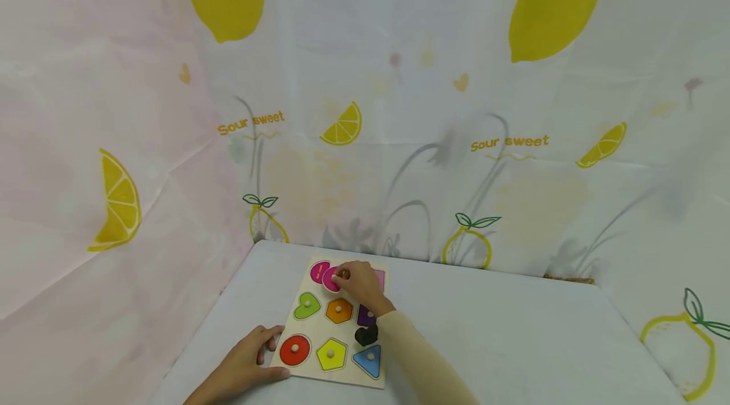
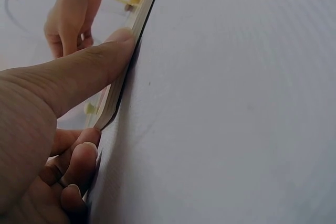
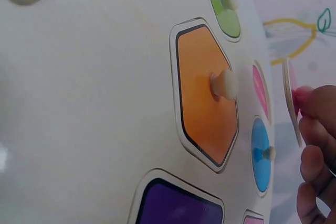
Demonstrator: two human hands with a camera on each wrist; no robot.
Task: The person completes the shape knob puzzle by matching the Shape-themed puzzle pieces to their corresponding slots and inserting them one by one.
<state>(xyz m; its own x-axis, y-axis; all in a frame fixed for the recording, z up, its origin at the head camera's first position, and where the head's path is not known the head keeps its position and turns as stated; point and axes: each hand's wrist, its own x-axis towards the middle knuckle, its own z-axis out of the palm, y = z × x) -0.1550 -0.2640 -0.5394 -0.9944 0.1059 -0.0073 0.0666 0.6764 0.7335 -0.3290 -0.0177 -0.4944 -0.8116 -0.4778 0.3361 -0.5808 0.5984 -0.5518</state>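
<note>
A wooden peg puzzle board (image 1: 315, 369) lies on the white table. My right hand (image 1: 362, 281) pinches the small knob of a pink round puzzle piece (image 1: 330, 279) near the board's far edge. In the right wrist view that piece (image 3: 290, 100) appears edge-on, raised off the board beside a pink recess (image 3: 260, 92). The near left corner is held by my left hand (image 1: 246, 357), thumb along the front edge, other fingers at the left side. An orange hexagon (image 1: 339, 310), green heart (image 1: 307, 305) and blue round piece (image 3: 261, 153) sit in their slots.
Also on the board are a red circle (image 1: 294, 350), yellow pentagon (image 1: 331, 354), blue triangle (image 1: 369, 360) and a partly covered purple piece (image 1: 365, 315). A dark object (image 1: 366, 335) shows by the right cuff. Lemon-print cloth (image 1: 388, 170) stands behind the table (image 1: 502, 341).
</note>
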